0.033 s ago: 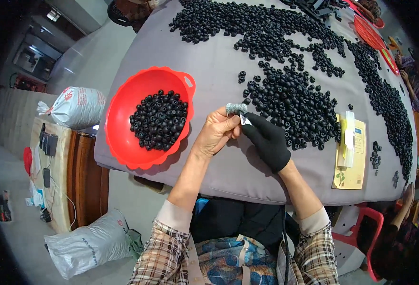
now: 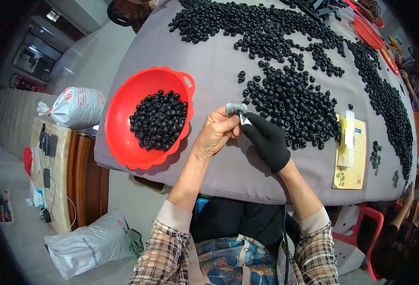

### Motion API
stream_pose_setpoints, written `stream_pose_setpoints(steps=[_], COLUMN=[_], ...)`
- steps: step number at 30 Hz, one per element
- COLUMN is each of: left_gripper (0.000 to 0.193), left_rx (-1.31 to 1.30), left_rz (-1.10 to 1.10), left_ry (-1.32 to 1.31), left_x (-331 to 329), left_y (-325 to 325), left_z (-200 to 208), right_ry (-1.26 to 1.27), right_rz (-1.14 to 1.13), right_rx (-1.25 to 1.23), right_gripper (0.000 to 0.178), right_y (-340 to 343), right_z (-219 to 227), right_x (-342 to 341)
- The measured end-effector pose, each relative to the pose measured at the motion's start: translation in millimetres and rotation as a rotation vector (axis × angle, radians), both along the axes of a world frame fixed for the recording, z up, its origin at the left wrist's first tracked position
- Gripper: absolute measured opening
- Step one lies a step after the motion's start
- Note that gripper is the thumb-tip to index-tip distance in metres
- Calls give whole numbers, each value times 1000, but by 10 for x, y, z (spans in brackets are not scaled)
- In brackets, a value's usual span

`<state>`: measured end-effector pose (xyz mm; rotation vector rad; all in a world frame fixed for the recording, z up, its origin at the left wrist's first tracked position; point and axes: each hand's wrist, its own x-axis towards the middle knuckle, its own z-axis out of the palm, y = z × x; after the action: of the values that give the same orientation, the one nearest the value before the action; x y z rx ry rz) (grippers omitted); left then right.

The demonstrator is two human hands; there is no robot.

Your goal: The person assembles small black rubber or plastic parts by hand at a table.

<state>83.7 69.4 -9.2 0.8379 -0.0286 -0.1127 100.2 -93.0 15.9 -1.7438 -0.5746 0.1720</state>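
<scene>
Left hand (image 2: 215,132) curled, right hand (image 2: 268,145) (black-gloved) slanting inward, both touching.

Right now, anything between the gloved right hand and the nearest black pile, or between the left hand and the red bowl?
Nothing visible. The black pile spreads right beside the right hand; only grey cloth shows between the left hand and the red bowl.

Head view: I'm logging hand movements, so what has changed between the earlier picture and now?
Nothing visibly moved; nothing was taken hold of or let go. The ungloved left hand and black-gloved right hand stay together; the red scalloped bowl and the heap of small round black pieces are as they were.
</scene>
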Motion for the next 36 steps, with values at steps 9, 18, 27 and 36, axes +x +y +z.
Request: stream_pose_setpoints(steps=[9,18,27,36], left_gripper=[16,14,14,15], left_rx=[46,86,97,130], left_rz=[30,54,87,101], left_ry=[6,6,11,8], left_x=[-6,6,-22,-26], left_y=[-4,-21,-41,-64], left_z=[16,-10,-25,-55], right_ry=[-70,-391,-460,-108], right_rz=[-14,36,56,-46], right_rx=[-54,-158,-164,-115], right_gripper=[30,35,37,26], right_y=[8,-12,-5,41], right_z=[-57,-80,-55,-18], right_x=[24,47,27,13])
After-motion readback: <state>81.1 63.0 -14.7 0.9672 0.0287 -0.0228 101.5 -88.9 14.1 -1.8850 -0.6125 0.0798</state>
